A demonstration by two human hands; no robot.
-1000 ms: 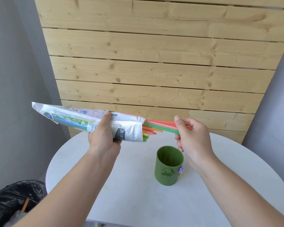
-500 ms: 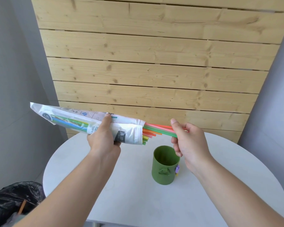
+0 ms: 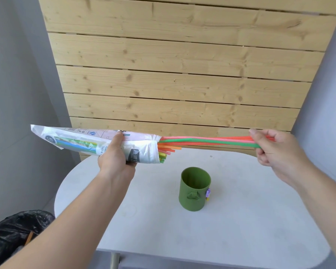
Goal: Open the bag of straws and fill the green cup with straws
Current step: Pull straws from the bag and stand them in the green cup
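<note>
Several at once: pulling pinched straws (image 3: 206,141) farther out with right hand (image 3: 273,150), gripping bag (image 3: 76,138) with left hand (image 3: 114,154), leaving green cup (image 3: 194,193) unfilled.

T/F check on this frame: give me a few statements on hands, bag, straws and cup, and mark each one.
1. The left hand grips the bag of straws above the table. True.
2. The right hand pinches a few straws whose other ends are still in the bag's mouth. True.
3. The green cup already holds straws. False: its inside looks empty.
4. The cup lies on its side. False: it stands upright on the table.
5. A black bin bag sits at lower left, beside the table. True.
</note>
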